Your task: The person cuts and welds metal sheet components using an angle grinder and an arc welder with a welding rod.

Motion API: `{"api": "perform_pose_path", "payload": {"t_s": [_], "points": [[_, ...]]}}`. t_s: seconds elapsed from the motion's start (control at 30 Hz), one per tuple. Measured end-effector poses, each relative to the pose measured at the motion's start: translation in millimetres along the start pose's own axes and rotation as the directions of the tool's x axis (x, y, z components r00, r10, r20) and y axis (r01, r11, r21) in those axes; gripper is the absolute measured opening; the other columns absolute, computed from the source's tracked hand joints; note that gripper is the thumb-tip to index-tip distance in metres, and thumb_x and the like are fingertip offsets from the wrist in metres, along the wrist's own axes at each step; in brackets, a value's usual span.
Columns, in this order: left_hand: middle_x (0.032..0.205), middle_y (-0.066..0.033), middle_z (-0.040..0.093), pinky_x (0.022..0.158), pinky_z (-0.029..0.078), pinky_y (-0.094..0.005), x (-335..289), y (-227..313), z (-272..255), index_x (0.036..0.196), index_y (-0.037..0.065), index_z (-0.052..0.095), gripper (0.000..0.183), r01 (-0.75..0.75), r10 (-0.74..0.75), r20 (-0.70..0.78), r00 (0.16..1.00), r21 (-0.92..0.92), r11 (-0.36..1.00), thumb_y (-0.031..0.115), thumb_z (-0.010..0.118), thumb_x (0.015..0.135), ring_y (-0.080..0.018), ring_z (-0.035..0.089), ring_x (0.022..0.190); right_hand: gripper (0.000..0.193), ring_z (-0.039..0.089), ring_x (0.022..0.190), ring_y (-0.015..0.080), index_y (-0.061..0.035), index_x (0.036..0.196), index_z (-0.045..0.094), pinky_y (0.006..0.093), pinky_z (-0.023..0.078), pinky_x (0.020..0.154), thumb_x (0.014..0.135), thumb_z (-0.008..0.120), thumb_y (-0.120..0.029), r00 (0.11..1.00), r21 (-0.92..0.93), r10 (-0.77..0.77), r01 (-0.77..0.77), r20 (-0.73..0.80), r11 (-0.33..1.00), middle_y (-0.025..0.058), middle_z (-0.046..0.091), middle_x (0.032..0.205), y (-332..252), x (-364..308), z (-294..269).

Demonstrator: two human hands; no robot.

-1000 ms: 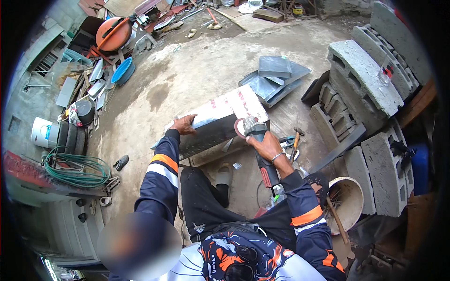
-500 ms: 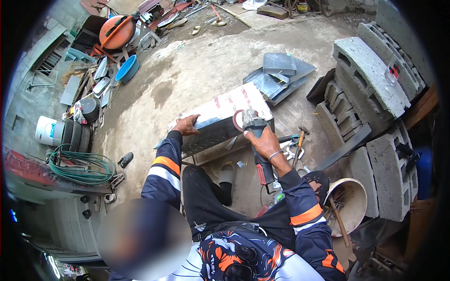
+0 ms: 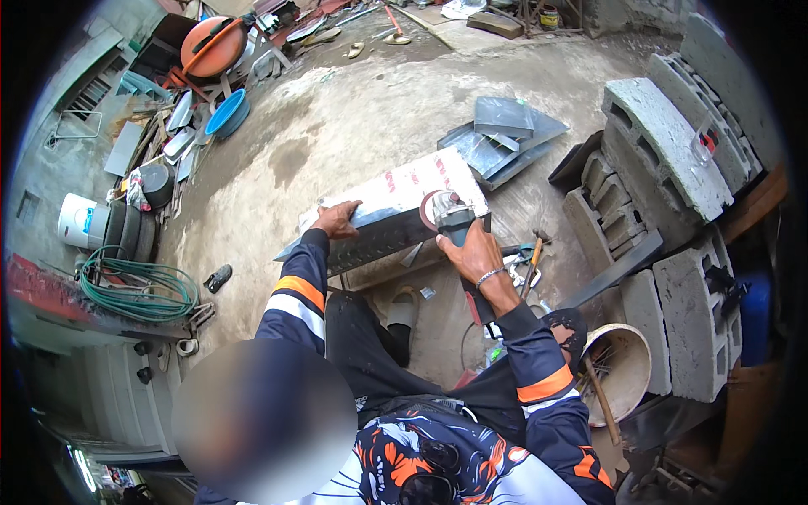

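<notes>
1. Right grip [image 3: 478,257]: closed around the body of an angle grinder [image 3: 455,220], its head pointing away from me.
2. Grinder disc [image 3: 430,210]: reddish, at the near long edge of the metal piece [image 3: 400,189], toward that piece's right end. Whether it touches, I cannot tell.
3. Metal piece: long and box-shaped, set crosswise in front of my knees; pale top with red print, dark near side.
4. Left grip [image 3: 337,220]: laid over the near edge of the metal piece, left of the disc. How tightly my fingers close there, I cannot tell.
5. Hammer [image 3: 534,257]: on the floor [image 3: 252,185], right of my right grip.
6. Sheet-metal parts [image 3: 505,122]: stacked on the floor beyond the metal piece's right end.
7. Right side: concrete blocks [image 3: 665,139] stacked; nearer me, a pale bucket [image 3: 641,362] with a wooden handle inside, tilted.
</notes>
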State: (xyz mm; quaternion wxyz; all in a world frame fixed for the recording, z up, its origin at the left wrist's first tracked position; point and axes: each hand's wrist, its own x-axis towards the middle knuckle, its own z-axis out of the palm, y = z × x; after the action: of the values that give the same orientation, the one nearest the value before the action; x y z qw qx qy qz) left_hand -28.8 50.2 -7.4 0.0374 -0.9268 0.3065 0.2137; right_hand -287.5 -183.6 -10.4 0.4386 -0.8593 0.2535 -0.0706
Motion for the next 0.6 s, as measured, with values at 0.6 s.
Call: {"api": "perform_pose_path", "payload": {"t_s": [0.6], "points": [[0.137,-0.0128,0.059,0.106,0.027,-0.0609,-7,5,6,0.143,0.015,0.049,0.083,-0.039,0.038,-0.047,0.998,-0.022,0.999,0.023,0.077,0.065,-0.0329,0.055,0.127,0.071,0.065,0.091,0.0533,0.0155,0.109,0.050,0.0553,0.052,0.081,0.081,0.072,-0.045,0.999,-0.114,0.025,-0.021,0.039,0.993,0.0397,0.064,0.092,-7,-28,-18]]}}
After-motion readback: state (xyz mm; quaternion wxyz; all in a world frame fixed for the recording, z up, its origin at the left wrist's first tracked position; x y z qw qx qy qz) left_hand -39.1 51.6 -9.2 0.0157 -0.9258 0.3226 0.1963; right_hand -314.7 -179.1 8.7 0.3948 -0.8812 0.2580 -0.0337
